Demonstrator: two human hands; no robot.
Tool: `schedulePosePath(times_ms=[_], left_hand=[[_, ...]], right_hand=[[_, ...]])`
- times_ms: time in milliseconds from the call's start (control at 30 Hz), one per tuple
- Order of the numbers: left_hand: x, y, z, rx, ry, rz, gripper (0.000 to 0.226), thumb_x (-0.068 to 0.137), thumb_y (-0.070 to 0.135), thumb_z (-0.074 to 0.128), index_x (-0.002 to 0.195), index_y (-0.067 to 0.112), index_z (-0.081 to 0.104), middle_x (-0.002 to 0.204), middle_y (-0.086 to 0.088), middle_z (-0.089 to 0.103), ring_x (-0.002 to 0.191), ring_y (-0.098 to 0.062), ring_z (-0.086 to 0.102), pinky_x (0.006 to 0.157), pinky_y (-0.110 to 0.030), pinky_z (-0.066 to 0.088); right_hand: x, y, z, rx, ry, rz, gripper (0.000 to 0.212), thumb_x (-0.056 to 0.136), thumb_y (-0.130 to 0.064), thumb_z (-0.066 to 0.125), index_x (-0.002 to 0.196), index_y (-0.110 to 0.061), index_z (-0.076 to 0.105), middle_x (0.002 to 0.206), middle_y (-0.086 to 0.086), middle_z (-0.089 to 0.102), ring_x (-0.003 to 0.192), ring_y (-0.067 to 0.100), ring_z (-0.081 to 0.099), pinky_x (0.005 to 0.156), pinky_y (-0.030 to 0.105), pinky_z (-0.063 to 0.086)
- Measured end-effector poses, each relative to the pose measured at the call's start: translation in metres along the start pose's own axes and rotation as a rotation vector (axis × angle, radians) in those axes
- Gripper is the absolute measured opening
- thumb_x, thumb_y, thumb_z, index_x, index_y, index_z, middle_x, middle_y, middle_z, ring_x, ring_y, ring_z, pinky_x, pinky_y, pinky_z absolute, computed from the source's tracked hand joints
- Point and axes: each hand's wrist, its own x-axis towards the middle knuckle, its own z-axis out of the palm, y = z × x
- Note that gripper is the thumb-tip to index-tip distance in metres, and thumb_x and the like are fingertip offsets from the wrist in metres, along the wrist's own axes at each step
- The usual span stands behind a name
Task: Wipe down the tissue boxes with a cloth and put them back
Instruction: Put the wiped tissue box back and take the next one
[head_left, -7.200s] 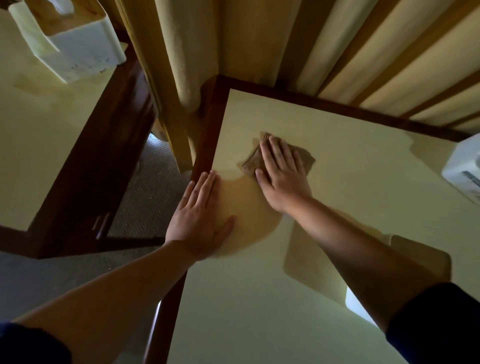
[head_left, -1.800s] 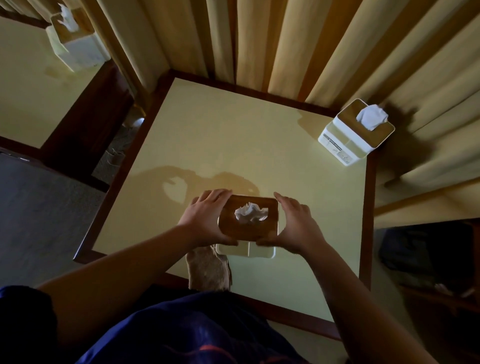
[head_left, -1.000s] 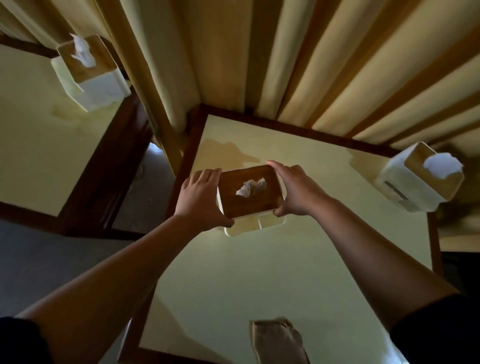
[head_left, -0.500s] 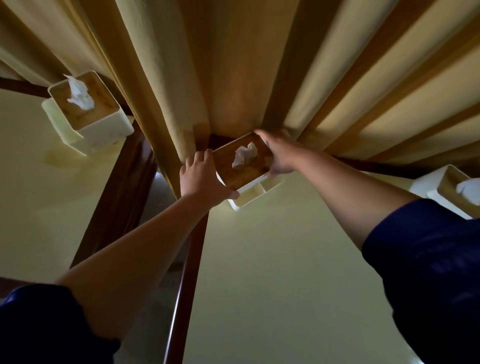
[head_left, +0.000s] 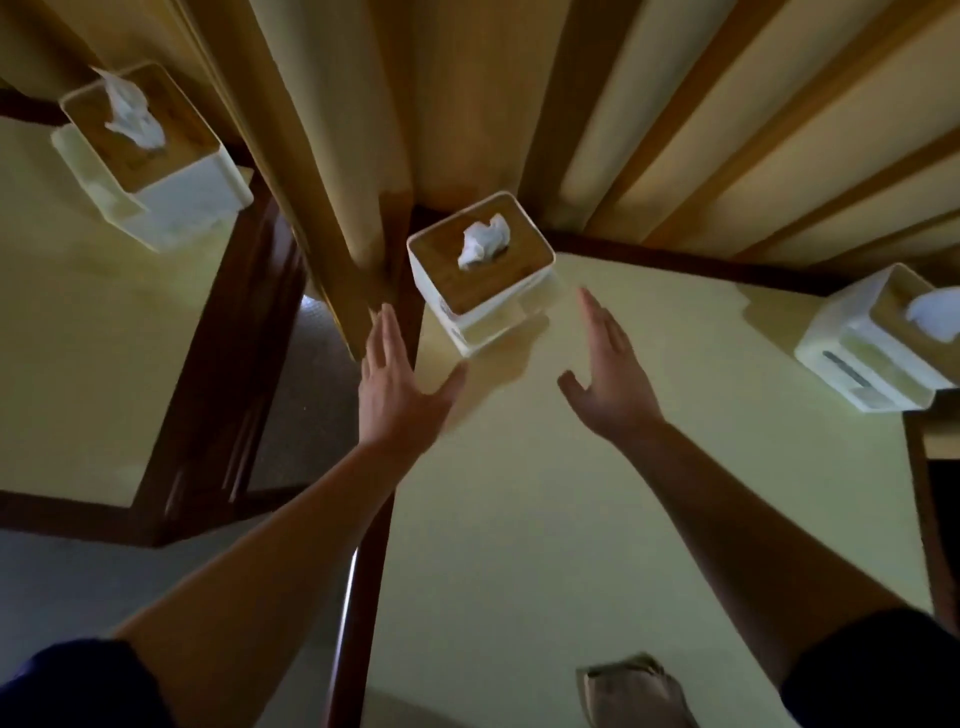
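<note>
Far out to the left of our left hand, a tissue box (head_left: 150, 156) sits on the neighbouring table (head_left: 62, 322), white body, wooden lid, a tissue poking up. A dark wood edge and a strip of carpet (head_left: 306, 415) separate that table from ours.

Here's our left hand (head_left: 397, 387), fingers straight and spread, thumb out, holding nothing, hovering over the left edge of our table (head_left: 519, 519). Just beyond its fingertips and a little to the right stands the middle tissue box (head_left: 480, 270), upright in the far left corner, close against the curtain (head_left: 467, 104). We're not touching it.

On the other side of that box, our right hand (head_left: 608, 371) mirrors the left: palm turned inward, fingers extended, empty, clear of the box.

Well off to the right of the right hand, a third tissue box (head_left: 883, 338) rests near the table's right edge.

Back toward us, below the right forearm, the cloth (head_left: 631, 688) lies crumpled on the near edge of the table.
</note>
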Motion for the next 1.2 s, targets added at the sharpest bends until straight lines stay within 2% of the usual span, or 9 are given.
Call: schedulePosePath(times_ms=[100, 267, 433, 533, 633, 800, 900, 1000, 1200], left_hand=[[-0.077, -0.033, 0.016, 0.039, -0.023, 0.155, 0.097, 0.093, 0.063, 0.054, 0.166, 0.021, 0.006, 0.171, -0.008, 0.017, 0.156, -0.030, 0.021, 0.125, -0.053, 0.025], [-0.199, -0.086, 0.044, 0.238, -0.277, 0.400, 0.084, 0.099, 0.054, 0.048, 0.166, 0.018, 0.013, 0.172, -0.003, 0.017, 0.160, -0.022, 0.012, 0.129, -0.051, 0.015], [-0.268, -0.110, 0.071, 0.363, -0.326, 0.464, 0.085, 0.097, 0.055, 0.043, 0.165, 0.013, 0.017, 0.173, -0.006, 0.014, 0.160, -0.027, 0.008, 0.127, -0.058, 0.013], [-0.285, -0.112, 0.088, 0.412, -0.301, 0.408, 0.086, 0.096, 0.055, 0.041, 0.165, 0.011, 0.016, 0.174, -0.005, 0.010, 0.161, -0.027, 0.005, 0.129, -0.055, 0.006], [-0.290, -0.116, 0.103, 0.406, -0.294, 0.342, 0.085, 0.096, 0.056, 0.037, 0.166, 0.013, 0.014, 0.174, -0.004, 0.007, 0.161, -0.023, -0.002, 0.129, -0.050, -0.001], [-0.292, -0.125, 0.115, 0.510, -0.192, 0.431, 0.083, 0.098, 0.055, 0.034, 0.163, 0.005, 0.022, 0.172, -0.013, 0.016, 0.160, -0.032, 0.007, 0.129, -0.053, -0.001], [-0.291, -0.125, 0.117, 0.523, -0.163, 0.431, 0.085, 0.098, 0.059, 0.032, 0.164, 0.006, 0.020, 0.172, -0.013, 0.014, 0.160, -0.032, 0.005, 0.129, -0.048, -0.007], [-0.293, -0.128, 0.117, 0.540, -0.140, 0.451, 0.083, 0.100, 0.059, 0.031, 0.164, 0.006, 0.019, 0.172, -0.012, 0.014, 0.160, -0.031, 0.004, 0.129, -0.053, 0.001], [-0.296, -0.127, 0.118, 0.554, -0.126, 0.453, 0.082, 0.102, 0.058, 0.029, 0.164, 0.008, 0.016, 0.173, -0.011, 0.013, 0.160, -0.030, 0.005, 0.129, -0.054, 0.004]], right_hand=[[-0.098, 0.036, 0.019, -0.039, -0.041, 0.037, 0.094, 0.093, -0.031, 0.062, 0.169, -0.024, 0.008, 0.177, -0.001, 0.012, 0.163, 0.023, 0.008, 0.127, 0.045, 0.024], [-0.252, 0.078, 0.042, -0.223, -0.261, 0.098, 0.080, 0.104, -0.033, 0.048, 0.169, -0.030, 0.002, 0.177, -0.008, -0.005, 0.162, 0.014, -0.015, 0.132, 0.052, 0.010], [-0.366, 0.108, 0.063, -0.441, -0.239, 0.001, 0.076, 0.103, -0.041, 0.039, 0.169, -0.014, 0.011, 0.177, 0.006, 0.007, 0.164, 0.032, 0.004, 0.129, 0.062, 0.008], [-0.408, 0.114, 0.081, -0.433, -0.284, -0.133, 0.074, 0.106, -0.041, 0.038, 0.170, -0.018, 0.006, 0.177, 0.006, 0.013, 0.163, 0.031, 0.007, 0.129, 0.059, 0.012], [-0.421, 0.113, 0.097, -0.429, -0.337, -0.136, 0.067, 0.110, -0.045, 0.030, 0.169, -0.019, 0.010, 0.176, 0.005, 0.014, 0.164, 0.023, 0.003, 0.129, 0.052, 0.010], [-0.385, 0.093, 0.115, -0.412, -0.320, -0.081, 0.068, 0.110, -0.048, 0.023, 0.169, -0.026, -0.004, 0.177, -0.005, -0.012, 0.162, 0.018, -0.014, 0.130, 0.045, -0.008], [-0.344, 0.085, 0.118, -0.397, -0.269, -0.128, 0.068, 0.111, -0.050, 0.025, 0.169, -0.028, -0.001, 0.176, -0.007, -0.009, 0.163, 0.017, -0.012, 0.131, 0.045, -0.009], [-0.309, 0.094, 0.111, -0.401, -0.228, -0.132, 0.068, 0.110, -0.051, 0.026, 0.169, -0.030, 0.002, 0.177, -0.008, -0.005, 0.163, 0.016, -0.008, 0.131, 0.045, -0.007], [-0.302, 0.164, 0.072, -0.367, -0.058, 0.174, 0.069, 0.107, -0.054, 0.021, 0.170, -0.028, 0.004, 0.177, -0.004, 0.002, 0.164, 0.021, -0.001, 0.132, 0.047, -0.002]])
